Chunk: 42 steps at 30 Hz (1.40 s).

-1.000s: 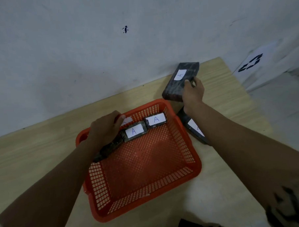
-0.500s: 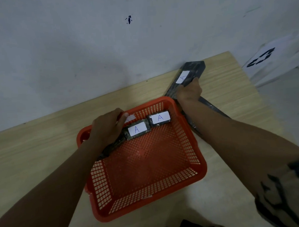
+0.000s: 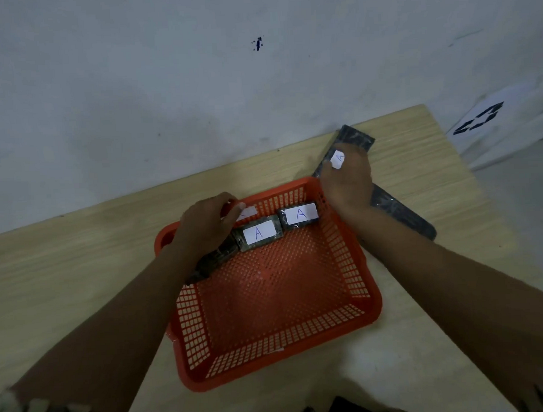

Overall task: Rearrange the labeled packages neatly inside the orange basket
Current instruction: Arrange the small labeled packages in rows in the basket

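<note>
Labeled packages point(image 3: 298, 216) line the orange basket point(image 3: 346, 319); right hand point(image 3: 347, 178) fingers grip another package point(image 3: 356, 139), left hand point(image 3: 207, 223) fingers unclear.

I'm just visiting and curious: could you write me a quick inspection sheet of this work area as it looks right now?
Surface: light wooden table against a wall.
Job's things: orange basket holding two packages labeled A along its far wall, a third under the left hand; a dark package outside its far right corner, another flat on the table beside it.
Clutter: nothing seen.
Grippers: left hand rests on the package in the basket; right hand holds the outside package.
Cables: nothing seen.
Surroundings: pale wall with a small dark mark; white sheet with black symbol at right.
</note>
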{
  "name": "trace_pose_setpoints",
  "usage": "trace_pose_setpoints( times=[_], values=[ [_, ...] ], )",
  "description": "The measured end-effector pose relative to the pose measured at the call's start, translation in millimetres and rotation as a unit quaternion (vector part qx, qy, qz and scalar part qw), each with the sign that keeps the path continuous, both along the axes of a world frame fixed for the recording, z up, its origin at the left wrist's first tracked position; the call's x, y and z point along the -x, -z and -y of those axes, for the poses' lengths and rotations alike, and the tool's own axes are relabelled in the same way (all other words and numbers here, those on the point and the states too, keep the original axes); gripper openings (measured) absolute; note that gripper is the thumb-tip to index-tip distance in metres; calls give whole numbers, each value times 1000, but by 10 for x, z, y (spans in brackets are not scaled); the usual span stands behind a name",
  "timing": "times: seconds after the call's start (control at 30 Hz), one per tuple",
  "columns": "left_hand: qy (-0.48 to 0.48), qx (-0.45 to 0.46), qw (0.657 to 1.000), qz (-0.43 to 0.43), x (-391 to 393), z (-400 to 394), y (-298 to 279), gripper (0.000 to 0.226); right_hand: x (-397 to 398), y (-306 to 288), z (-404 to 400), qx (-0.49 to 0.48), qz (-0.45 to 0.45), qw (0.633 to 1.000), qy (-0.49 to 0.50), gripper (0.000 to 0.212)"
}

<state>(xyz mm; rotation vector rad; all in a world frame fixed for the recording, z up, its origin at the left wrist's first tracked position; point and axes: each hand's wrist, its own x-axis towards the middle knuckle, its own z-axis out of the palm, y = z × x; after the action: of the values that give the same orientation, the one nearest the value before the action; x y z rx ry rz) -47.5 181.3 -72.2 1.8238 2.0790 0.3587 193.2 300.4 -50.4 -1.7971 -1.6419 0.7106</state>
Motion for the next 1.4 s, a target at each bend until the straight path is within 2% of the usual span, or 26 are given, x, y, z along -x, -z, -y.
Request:
trace_pose_setpoints(
  times=[0.1, 0.2, 0.3, 0.43, 0.57, 0.83, 1.07, 1.2, 1.3, 1.4],
  values=[
    [0, 10, 1000, -11, 88, 31, -47, 41, 112, -73, 353, -122, 2, 984, -132, 24],
    [1, 31, 999, -14, 198, 121, -75, 42, 183, 11, 639, -185, 75, 940, -278, 18],
    [-8, 35, 999, -1, 216, 182, -92, 39, 198, 121, 743, -146, 169, 911, -347, 21],
    [-18, 19, 1000, -11, 174, 208, -73, 37, 147, 204, 717, -64, 276, 879, -382, 35],
    [-22, -6, 1000, -21, 138, 225, -30, 38, 135, 253, 675, -56, 320, 861, -390, 40],
    [-25, -48, 998, -19, 126, 261, 8, 39, 86, 321, 694, -54, 286, 868, -402, 41],
    [-18, -30, 999, -18, 149, 242, 7, 39, 164, 312, 628, -24, 297, 862, -411, 36],
    [4, -1, 1000, 5, 215, 215, -17, 39, 158, 257, 784, -118, 299, 860, -396, 48],
    [29, 20, 999, 38, 295, 200, -56, 38, 325, 224, 933, -149, 233, 840, -467, 45],
    [29, 27, 999, 27, 371, 215, -73, 41, 623, 166, 1097, -113, 142, 821, -542, 40]
  ],
)
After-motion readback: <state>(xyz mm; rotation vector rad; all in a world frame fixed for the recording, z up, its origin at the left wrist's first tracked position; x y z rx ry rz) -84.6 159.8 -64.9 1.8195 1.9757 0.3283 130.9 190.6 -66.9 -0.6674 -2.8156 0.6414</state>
